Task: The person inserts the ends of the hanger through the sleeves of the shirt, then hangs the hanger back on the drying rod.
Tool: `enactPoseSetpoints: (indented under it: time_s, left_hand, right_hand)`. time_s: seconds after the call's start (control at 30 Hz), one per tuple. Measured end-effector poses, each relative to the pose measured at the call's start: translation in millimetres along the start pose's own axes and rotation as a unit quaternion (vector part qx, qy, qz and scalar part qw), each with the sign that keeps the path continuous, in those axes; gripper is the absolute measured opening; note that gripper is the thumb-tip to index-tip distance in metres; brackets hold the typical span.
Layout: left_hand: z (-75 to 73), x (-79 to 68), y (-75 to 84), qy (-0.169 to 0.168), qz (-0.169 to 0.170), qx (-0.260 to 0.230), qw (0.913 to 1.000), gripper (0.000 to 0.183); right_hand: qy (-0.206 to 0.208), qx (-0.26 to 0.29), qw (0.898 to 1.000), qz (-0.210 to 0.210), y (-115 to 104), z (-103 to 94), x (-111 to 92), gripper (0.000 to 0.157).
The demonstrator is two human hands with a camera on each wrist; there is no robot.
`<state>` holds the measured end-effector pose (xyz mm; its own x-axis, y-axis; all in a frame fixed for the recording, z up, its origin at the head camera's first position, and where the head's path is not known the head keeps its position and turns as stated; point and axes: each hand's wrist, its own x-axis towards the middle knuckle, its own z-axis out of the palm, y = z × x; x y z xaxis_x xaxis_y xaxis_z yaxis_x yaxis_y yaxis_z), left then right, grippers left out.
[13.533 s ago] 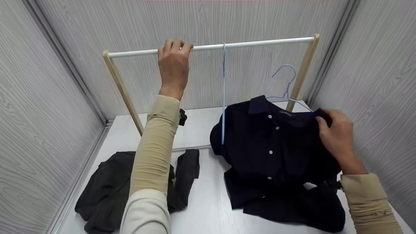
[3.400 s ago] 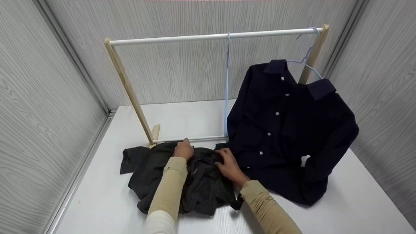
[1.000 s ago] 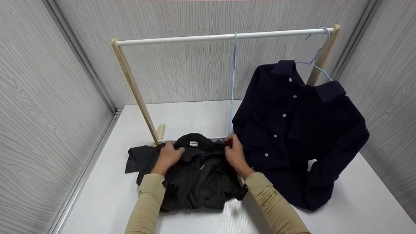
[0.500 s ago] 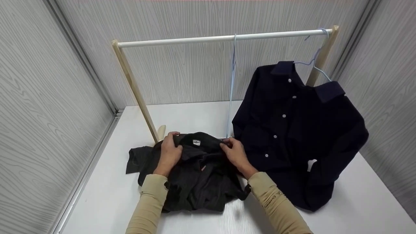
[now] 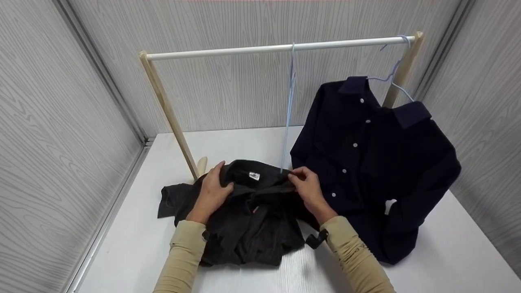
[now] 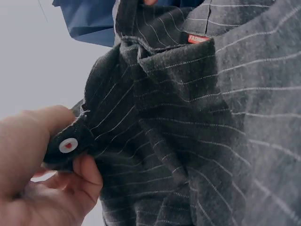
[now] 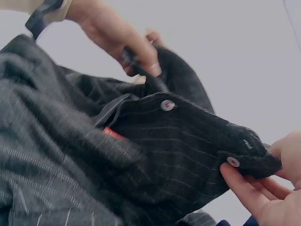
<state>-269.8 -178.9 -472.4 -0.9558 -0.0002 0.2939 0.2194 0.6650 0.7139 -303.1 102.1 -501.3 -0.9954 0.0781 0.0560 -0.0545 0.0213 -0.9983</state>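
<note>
Grey wood-grain walls are closing in a white table [image 5: 447, 252], and you are working at its middle with both hands on a dark pinstriped shirt [image 5: 248, 228] that is lying crumpled in front of you. Your left hand [image 5: 211, 193] is pinching the collar edge between thumb and curled fingers [image 6: 87, 176], with a small white button [image 6: 68, 145] sitting just above your thumb tip. Your right hand [image 5: 309, 189] is gripping the opposite end of the collar, fingers [image 7: 244, 188] curled under it and another button [image 7: 232, 161] lying right beside your fingertips. Between your two hands the collar is lifting off the table, its white neck label [image 5: 254, 176] facing up, while the shirt body is trailing back towards your wrists. Just beyond your fingertips a wooden rack [image 5: 167, 110] is standing with a white rail, and an empty light-blue hanger [image 5: 288, 110] is dangling from it directly above your right fingers. To the right of that hand, a navy button shirt [image 5: 374, 162] is hanging on a second hanger, its hem resting on the table.
</note>
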Motion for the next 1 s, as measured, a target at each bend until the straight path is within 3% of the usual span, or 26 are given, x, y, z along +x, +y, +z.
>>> enactPoseSetpoints:
  time_s: [0.13, 0.4, 0.7, 1.0]
  left_hand:
    - [-2.3, -5.0, 2.3, 0.017, 0.032, 0.009, 0.9993, 0.066]
    - [-4.6, -8.7, 9.5, 0.092, 0.122, 0.030, 0.9878, 0.044]
    - [-3.4, -13.4, 7.9, 0.052, 0.107, 0.068, 0.9905, 0.032]
    - [4.6, -18.0, 6.6, 0.066, 0.135, 0.039, 0.9879, 0.022]
  right_hand:
    - [-0.008, 0.051, 0.999, 0.004, -11, -2.2, -3, 0.011]
    - [0.006, 0.067, 0.996, -0.063, -32, -15.8, -5, 0.014]
    - [0.022, -0.046, 0.995, -0.085, -31, -31.9, -7, 0.022]
    - [0.004, -0.069, 0.995, -0.075, -28, -42.4, -15, 0.019]
